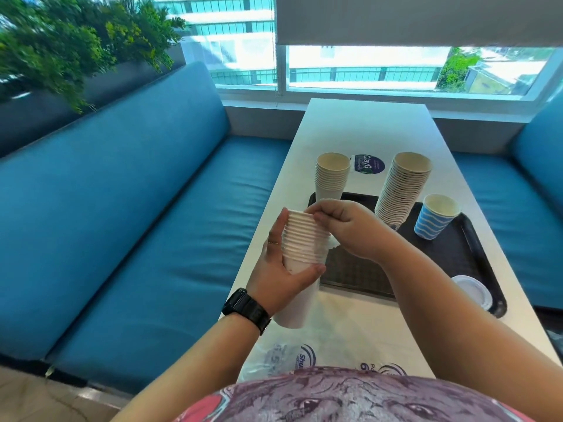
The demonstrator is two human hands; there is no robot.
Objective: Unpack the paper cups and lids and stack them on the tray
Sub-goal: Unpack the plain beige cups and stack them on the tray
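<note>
1. Stack of white paper cups [300,254] in my left hand [278,269], held over the near-left edge of the worktop [365,129], tilted with rims pointing up and away. Fingers and thumb curled round the stack's middle.
2. Right hand [344,226] at the top of that stack, fingertips pinching at the rim end. Can't tell if it grips a cup or the wrapper film; something thin and clear shows just under the hand.
3. Black tray [475,254] lies on the worktop, right of the held stack, long side running near to far.
4. On the tray, far-left corner: short stack of white cups [332,175], upright.
5. On the tray, far middle: tall stack of cups [402,190], upright, leaning slightly; blue print visible at its base.
6. Right of the tall stack: single blue-and-white wavy cup [435,216], upright on the tray, standing apart from it.
7. Near-right corner of the tray: white lids [473,290], flat. Count unclear.
8. Clear plastic packaging [304,357] with blue print lies flat on the near end of the worktop, close to my body.
9. Round dark sticker [368,164] on the worktop beyond the tray, between the two stacks.
10. Black watch [246,309] on my left wrist; ring on a left finger.
11. Blue bench seat [137,223] left of the worktop, window [365,68] at the far end.
</note>
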